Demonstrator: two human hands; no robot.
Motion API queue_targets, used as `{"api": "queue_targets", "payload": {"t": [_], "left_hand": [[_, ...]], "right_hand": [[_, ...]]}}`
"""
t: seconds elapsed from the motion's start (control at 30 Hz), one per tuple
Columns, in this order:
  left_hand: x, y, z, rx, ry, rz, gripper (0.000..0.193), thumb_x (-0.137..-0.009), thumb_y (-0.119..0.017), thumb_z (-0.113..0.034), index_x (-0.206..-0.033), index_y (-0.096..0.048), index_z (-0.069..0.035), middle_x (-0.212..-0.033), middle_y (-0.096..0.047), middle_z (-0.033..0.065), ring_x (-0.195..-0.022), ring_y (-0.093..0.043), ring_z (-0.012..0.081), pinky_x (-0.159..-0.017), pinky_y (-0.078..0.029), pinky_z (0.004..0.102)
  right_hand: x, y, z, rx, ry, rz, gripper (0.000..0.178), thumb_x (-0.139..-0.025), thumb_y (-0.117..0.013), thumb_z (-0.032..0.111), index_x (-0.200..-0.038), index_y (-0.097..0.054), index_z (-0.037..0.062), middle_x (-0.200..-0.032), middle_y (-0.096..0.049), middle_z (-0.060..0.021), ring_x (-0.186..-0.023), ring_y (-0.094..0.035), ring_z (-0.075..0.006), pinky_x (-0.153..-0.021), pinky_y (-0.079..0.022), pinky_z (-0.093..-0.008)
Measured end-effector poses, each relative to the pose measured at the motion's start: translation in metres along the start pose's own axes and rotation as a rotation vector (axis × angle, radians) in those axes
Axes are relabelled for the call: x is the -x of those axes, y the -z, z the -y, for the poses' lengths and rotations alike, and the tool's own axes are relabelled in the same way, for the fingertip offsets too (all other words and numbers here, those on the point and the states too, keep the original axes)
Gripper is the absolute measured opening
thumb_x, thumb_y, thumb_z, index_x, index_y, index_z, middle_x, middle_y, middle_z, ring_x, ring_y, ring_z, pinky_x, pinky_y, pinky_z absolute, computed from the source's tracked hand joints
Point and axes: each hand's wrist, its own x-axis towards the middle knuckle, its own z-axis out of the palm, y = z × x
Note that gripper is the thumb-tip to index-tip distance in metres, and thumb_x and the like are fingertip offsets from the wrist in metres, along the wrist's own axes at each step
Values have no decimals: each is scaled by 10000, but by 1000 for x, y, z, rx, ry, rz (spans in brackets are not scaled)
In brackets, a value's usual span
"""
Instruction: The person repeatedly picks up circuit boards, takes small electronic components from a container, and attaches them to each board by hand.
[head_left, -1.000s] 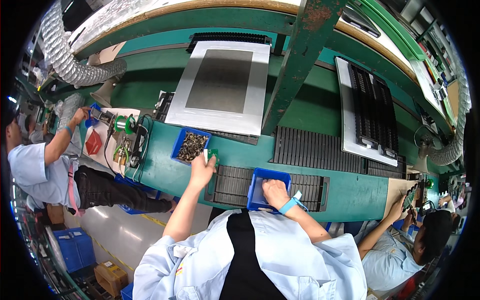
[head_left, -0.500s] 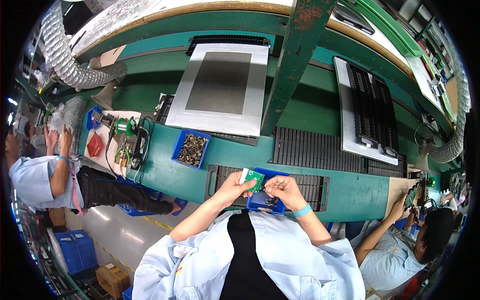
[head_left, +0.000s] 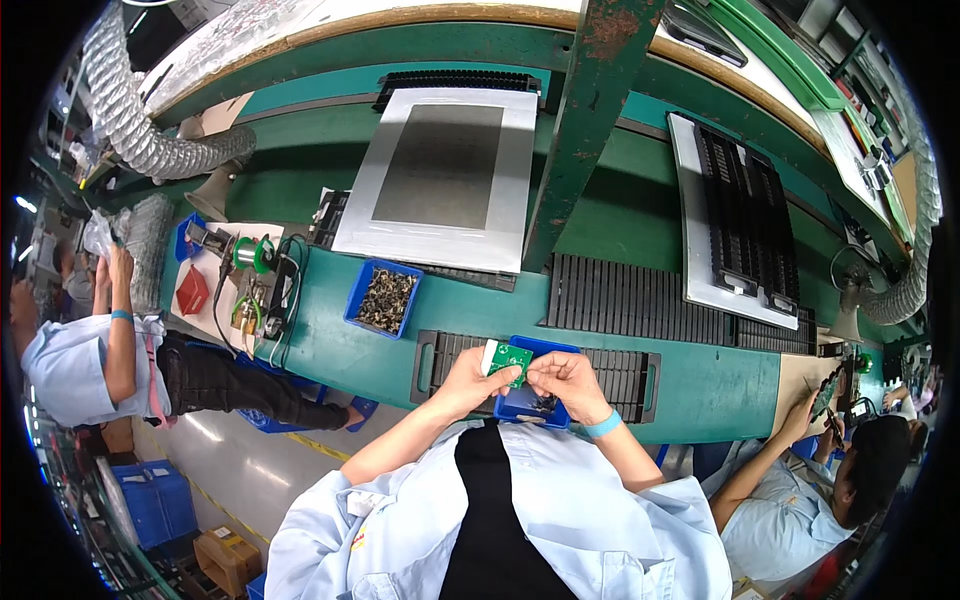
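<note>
My left hand (head_left: pixel 468 384) pinches a small green circuit board (head_left: pixel 512 357) with a white strip along its left edge. The thumb lies over the board's face. My right hand (head_left: pixel 566 384), a blue band at its wrist, has thumb and forefinger pressed together at the board's right edge. Whatever sits between those fingertips is too small to make out. Beneath both hands stands a blue bin (head_left: pixel 521 408) with small dark parts in it, partly hidden by the hands. A black slotted rack (head_left: pixel 628 385) lies under and behind the bin.
A second blue bin (head_left: pixel 384 298) full of small parts stands left of the rack. Farther left are a solder wire spool (head_left: pixel 252 254) and cables. A green post (head_left: pixel 590 130) rises ahead. Co-workers sit on both sides. More black racks (head_left: pixel 640 300) lie at right.
My right hand has moved slightly left, so its fingertips now meet the board's edge. The board has tilted a little. At far left, the co-worker's hands have risen with clear plastic.
</note>
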Motion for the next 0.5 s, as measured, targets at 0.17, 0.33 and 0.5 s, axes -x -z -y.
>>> {"api": "queue_targets", "payload": {"t": [0.17, 0.33, 0.5], "left_hand": [[-1, 1, 0, 71, 49, -34, 42, -779, -599, -39, -767, -571, -11, -628, -556, 21, -523, -502, 59, -456, -389, 147], [-2, 0, 2, 179, 94, -49, 47, -777, -594, -32, -782, -556, -4, -657, -559, 37, -542, -499, 66, -471, -389, 154], [-2, 1, 5, 76, 45, -53, 50, -775, -598, -37, -775, -560, -5, -660, -559, 37, -547, -498, 66, -479, -391, 153]], "right_hand": [[1, -4, 3, 143, 36, -37, 53, -773, -580, -20, -821, -583, -43, -691, -581, -76, -533, -481, -84, -507, -403, -163], [3, -9, 2, 274, 101, -118, 48, -782, -573, -15, -823, -578, -39, -686, -579, -70, -534, -483, -82, -507, -402, -161], [3, -12, -1, 277, 127, -117, 24, -790, -567, -10, -807, -569, -28, -663, -554, -58, -529, -462, -82, -499, -386, -164]]}}
